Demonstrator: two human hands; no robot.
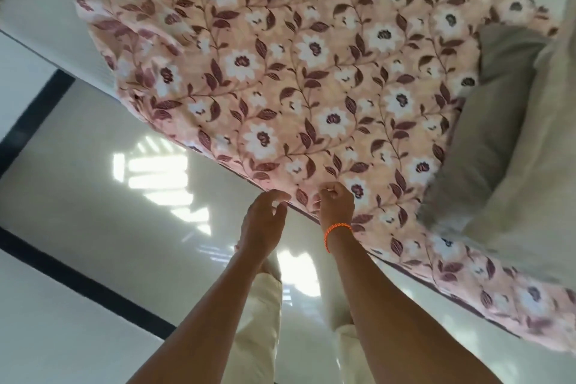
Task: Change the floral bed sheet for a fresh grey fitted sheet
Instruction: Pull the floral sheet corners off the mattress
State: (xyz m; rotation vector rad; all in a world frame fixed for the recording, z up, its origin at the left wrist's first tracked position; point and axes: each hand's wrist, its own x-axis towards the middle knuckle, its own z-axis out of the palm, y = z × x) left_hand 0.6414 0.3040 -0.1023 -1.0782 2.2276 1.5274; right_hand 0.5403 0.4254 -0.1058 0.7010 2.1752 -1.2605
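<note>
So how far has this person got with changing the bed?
Barely started. Nothing looks done: the floral sheet still covers the bed, and a grey pillow lies on it. In hand: the right hand pinches the sheet's near edge, and the left hand reaches for that edge beside it with fingers loosely curled. Left to do: pull the floral sheet off and fit a grey one, which is not in view.

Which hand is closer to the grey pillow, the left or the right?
Right. The right hand grips the floral sheet edge on the side toward the grey pillow; the left hand is farther away, over the floor.
</note>
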